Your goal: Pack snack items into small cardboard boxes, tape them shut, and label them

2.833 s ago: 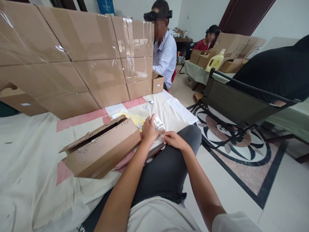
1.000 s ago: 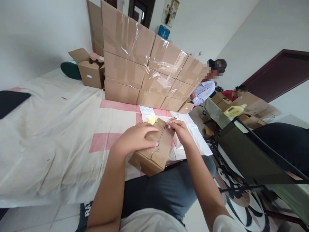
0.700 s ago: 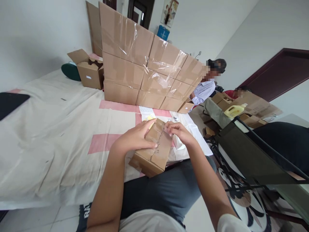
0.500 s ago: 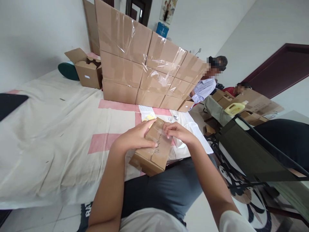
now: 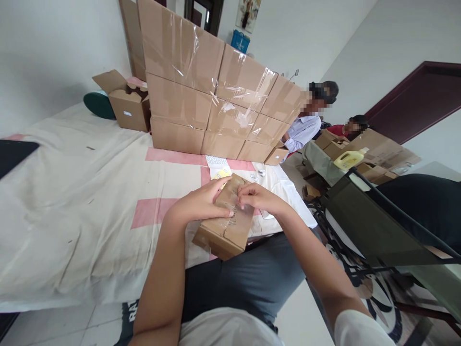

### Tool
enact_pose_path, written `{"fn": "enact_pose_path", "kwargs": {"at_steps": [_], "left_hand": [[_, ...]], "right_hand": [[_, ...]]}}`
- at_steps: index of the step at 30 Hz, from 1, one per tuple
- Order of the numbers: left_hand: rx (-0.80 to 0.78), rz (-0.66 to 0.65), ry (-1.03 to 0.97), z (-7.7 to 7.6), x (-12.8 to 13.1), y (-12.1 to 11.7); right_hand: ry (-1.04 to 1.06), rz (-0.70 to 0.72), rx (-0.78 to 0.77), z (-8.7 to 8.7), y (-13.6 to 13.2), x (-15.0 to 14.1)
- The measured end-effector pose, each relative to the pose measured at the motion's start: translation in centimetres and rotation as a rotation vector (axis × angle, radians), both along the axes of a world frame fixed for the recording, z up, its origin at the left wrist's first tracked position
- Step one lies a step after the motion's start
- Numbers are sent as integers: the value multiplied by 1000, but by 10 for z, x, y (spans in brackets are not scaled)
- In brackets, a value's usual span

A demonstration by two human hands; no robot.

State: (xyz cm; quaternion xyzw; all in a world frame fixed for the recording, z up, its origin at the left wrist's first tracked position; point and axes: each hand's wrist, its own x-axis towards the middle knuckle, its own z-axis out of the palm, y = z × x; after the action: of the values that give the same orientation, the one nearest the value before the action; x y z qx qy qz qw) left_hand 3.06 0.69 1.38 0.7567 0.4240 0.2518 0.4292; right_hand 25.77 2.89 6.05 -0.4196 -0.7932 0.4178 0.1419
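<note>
A small brown cardboard box [image 5: 234, 233] rests tilted at the bed's edge, against my lap. Shiny clear tape and dark handwriting run along its top, and a loose flap of tape hangs at its lower left corner. My left hand [image 5: 201, 204] grips the box from the left, thumb lying across the top and fingers at the far side. Over the top face, the fingers of my right hand [image 5: 257, 196] are curled together and touch the taped surface. Whatever the right fingertips pinch is too small to make out. Beyond the box lie a yellow label sheet [image 5: 221, 174] and a white label sheet [image 5: 216, 160].
A wall of stacked, taped cartons [image 5: 209, 91] stands across the bed [image 5: 97, 216]. An open carton [image 5: 127, 108] sits at its left end. At the right are a co-worker in a pale shirt [image 5: 304, 129], another person in red, a yellow jug [image 5: 349, 158] and a dark folding chair [image 5: 363, 216].
My right hand has shifted a little left over the box top, its fingers more curled. My left hand keeps its hold. The view has shifted slightly.
</note>
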Motion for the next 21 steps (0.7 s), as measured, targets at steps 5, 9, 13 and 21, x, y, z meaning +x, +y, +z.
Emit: {"fn": "enact_pose_path", "kwargs": {"at_steps": [5, 9, 13, 21], "left_hand": [[4, 8, 24, 2, 0, -1], [19, 24, 55, 4, 0, -3], [42, 43, 93, 5, -1, -4], [16, 39, 35, 1, -3, -2]], "right_hand": [[-6, -53, -37, -1, 1, -2], [-47, -113, -67, 0, 0, -5], [-102, -155, -98, 3, -1, -6], [35, -8, -216, 15, 4, 0]]}}
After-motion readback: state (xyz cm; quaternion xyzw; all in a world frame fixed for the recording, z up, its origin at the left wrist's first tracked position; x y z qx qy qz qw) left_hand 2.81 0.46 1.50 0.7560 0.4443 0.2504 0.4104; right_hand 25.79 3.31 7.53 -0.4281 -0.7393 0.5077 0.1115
